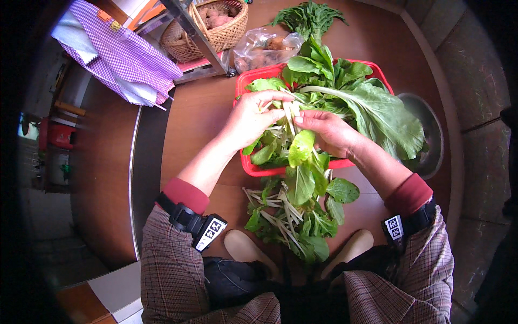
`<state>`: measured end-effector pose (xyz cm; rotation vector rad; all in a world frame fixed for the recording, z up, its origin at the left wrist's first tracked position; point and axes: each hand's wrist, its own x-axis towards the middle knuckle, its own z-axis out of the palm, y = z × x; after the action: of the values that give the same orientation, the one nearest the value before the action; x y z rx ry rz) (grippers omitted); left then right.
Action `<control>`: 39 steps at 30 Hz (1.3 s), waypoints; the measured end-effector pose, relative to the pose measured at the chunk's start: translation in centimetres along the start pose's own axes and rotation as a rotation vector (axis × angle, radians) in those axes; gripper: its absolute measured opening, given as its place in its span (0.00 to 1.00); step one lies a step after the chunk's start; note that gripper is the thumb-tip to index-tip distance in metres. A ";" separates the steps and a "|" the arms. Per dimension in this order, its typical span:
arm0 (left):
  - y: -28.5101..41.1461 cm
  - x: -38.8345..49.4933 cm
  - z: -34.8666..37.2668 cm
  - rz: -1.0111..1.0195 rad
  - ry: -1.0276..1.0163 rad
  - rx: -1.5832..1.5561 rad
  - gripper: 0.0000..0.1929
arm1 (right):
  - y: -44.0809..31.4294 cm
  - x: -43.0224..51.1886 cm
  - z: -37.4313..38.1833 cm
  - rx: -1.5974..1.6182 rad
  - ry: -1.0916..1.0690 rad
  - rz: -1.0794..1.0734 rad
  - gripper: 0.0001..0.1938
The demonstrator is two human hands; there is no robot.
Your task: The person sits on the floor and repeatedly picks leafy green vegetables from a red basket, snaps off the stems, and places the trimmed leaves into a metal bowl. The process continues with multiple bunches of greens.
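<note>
Over a red plastic basket (267,171) full of leafy greens, both my hands are on a bunch of pale-stemmed leafy greens (301,184). My left hand (253,117) has thumb and fingers bent around the stems at their upper end. My right hand (330,131) pinches the same bunch just beside it, and its leaves hang down over the basket's near rim. A large broad green leaf (384,113) with a thick white stalk lies across the basket's right side. On the floor between my shoes, a pile of greens and stalks (283,218) is spread out.
Behind the basket are a clear plastic bag of round produce (263,50) and a bundle of dark greens (309,20). A metal bowl (435,141) stands at right. A wheeled rack (202,73), a wicker basket of tubers (228,30) and a checked purple cloth (125,52) are at upper left.
</note>
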<state>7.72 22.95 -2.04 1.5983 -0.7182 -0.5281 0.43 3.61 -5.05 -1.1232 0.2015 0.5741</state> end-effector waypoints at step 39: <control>0.7 -1.1 0.1 -0.531 -0.365 -0.172 0.12 | -3.0 -1.8 -2.9 -0.088 0.035 -0.259 0.17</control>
<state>6.77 23.58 -1.47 1.5409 -0.4876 -1.2596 0.90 -0.47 -3.16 -1.2233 0.0590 0.3356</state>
